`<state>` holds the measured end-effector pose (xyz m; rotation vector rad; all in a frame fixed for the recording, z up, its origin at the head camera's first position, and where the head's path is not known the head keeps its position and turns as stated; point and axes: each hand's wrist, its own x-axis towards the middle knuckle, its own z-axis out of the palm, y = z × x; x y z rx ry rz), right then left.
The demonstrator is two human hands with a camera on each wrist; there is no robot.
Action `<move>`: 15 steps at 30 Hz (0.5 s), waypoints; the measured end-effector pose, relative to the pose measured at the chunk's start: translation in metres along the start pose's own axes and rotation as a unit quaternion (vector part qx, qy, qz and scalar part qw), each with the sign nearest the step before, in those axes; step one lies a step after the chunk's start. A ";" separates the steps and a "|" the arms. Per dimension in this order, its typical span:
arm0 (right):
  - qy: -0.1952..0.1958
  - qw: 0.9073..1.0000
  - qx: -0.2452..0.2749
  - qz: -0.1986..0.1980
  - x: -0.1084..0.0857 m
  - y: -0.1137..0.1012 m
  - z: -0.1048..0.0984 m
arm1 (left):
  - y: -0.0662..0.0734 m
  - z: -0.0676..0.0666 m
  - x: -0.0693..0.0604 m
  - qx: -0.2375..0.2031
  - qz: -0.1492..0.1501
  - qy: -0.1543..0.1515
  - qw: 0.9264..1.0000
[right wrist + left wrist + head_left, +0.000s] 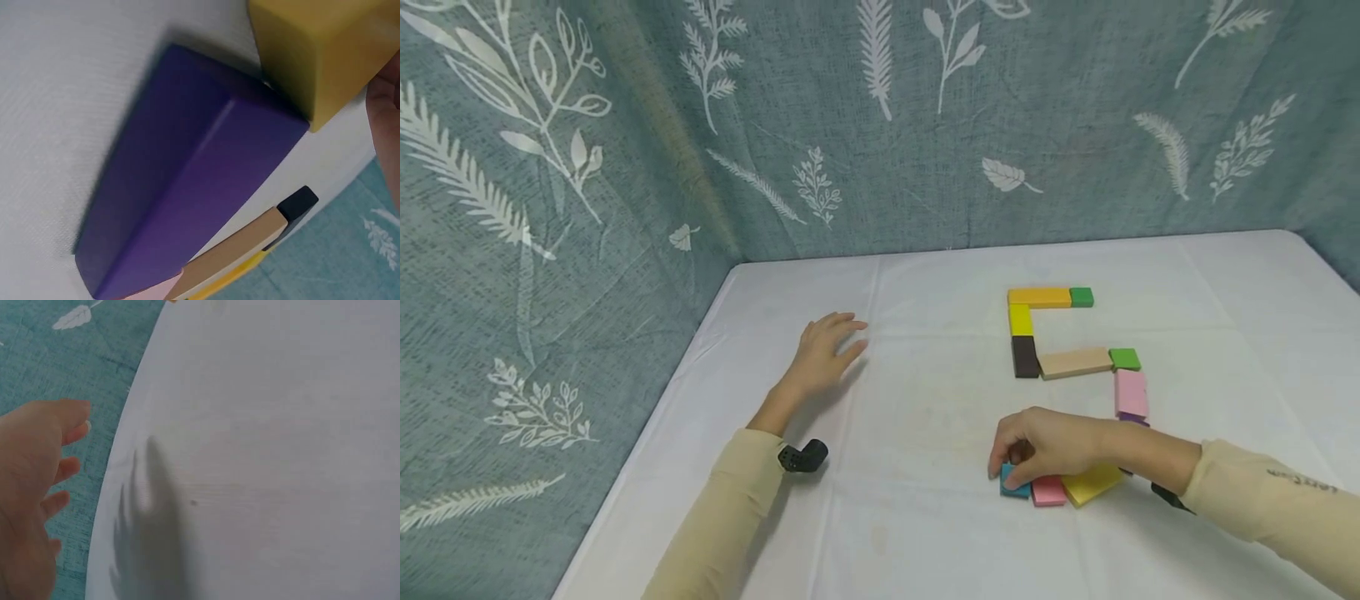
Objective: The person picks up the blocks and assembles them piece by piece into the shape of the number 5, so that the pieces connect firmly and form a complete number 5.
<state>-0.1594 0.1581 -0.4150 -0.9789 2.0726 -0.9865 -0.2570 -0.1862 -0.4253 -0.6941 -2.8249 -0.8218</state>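
My right hand (pixel 1051 442) pinches a small blue block (pixel 1017 483) between thumb and fingers at the left end of a row near the table's front. Beside the blue block lies a pink-red block (pixel 1048 492), and a yellow block (pixel 1092 485) follows to its right. A purple block (pixel 187 181) meets the yellow one at a corner in the right wrist view; the forearm hides most of it from the head camera. Held over the left part of the table, my left hand (pixel 826 354) has its fingers loosely extended and touches nothing.
Behind the purple block the chain continues with a light pink block (pixel 1131 393), a green block (pixel 1125 359), a tan block (pixel 1077 363), a black block (pixel 1025 357), a bright yellow block (pixel 1020 320), an orange block (pixel 1040 297) and another green block (pixel 1082 297). A white cloth (pixel 917 400) covers the table.
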 end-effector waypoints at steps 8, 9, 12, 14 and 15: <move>0.006 1.000 -0.007 -0.012 -0.002 0.003 0.001 | 0.006 -0.013 0.023 0.042 0.013 -0.046 0.998; 0.008 1.000 -0.011 -0.013 -0.002 0.002 0.001 | 0.007 -0.016 0.026 0.052 0.011 -0.054 0.997; 0.025 0.999 -0.040 -0.022 -0.003 0.002 0.001 | 0.011 -0.024 0.036 0.087 0.003 -0.077 0.993; 0.046 0.995 -0.080 -0.036 -0.004 0.002 0.000 | 0.014 -0.029 0.044 0.106 -0.001 -0.089 0.990; 0.059 0.992 -0.107 -0.044 -0.004 0.002 0.000 | 0.015 -0.032 0.048 0.117 -0.003 -0.095 0.989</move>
